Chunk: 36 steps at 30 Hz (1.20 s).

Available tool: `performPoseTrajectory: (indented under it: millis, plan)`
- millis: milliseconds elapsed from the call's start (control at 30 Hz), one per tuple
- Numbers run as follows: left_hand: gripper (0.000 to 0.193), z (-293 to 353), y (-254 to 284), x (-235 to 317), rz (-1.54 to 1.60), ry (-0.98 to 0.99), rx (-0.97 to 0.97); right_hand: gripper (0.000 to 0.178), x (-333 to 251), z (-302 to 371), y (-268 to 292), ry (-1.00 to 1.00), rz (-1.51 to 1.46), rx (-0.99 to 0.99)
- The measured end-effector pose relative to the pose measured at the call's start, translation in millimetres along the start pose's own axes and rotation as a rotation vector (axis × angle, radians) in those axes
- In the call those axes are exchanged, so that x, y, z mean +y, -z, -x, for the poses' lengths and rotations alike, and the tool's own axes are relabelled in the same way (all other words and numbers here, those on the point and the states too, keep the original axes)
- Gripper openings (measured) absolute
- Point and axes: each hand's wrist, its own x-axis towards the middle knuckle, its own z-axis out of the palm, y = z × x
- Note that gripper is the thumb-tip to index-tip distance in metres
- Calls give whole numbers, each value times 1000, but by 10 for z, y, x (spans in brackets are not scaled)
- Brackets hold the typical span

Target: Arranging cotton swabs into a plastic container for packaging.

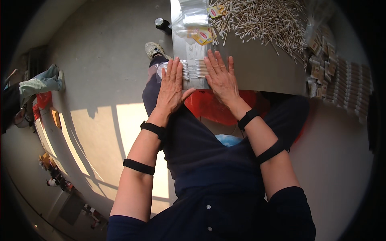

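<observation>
A flat row of cotton swabs (200, 69) lies at the near edge of the metal table, between my two hands. Part of the row seems to sit in a clear plastic bag (159, 70), whose end shows beside my left fingers. My left hand (170, 87) lies flat over the left end of the row, fingers straight and thumb out. From the right, my right hand (222, 80) touches the swabs' other end with its fingers stretched and slightly spread. What lies under both palms is hidden.
Behind the row lie yellow printed cards (201, 36) and clear bags (194, 14). A large heap of loose swabs (265, 20) covers the far right. Filled packs (345, 86) are stacked along the right. A dark bottle (163, 25) stands left; another person's legs (42, 84) show farther left.
</observation>
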Motion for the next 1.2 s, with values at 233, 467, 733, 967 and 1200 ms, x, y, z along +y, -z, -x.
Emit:
performPoseTrajectory:
  millis: [233, 467, 733, 967, 1200]
  plan:
    - [105, 2, -31, -35, 114, -19, 24, 63, 7, 2, -8, 3, 44, -30]
    - [103, 8, -44, -59, 172, -47, 45, 64, -89, -24, -83, 35, 43, -17]
    - [104, 9, -44, -52, 196, -34, 27, 64, -185, -49, -91, 15, 72, -31]
    - [107, 12, -58, -56, 174, -37, 54, 63, -330, -134, -148, 19, 59, -25]
    - [110, -21, 11, 14, 54, -35, 63, 61, -410, -191, -214, 12, 40, 28]
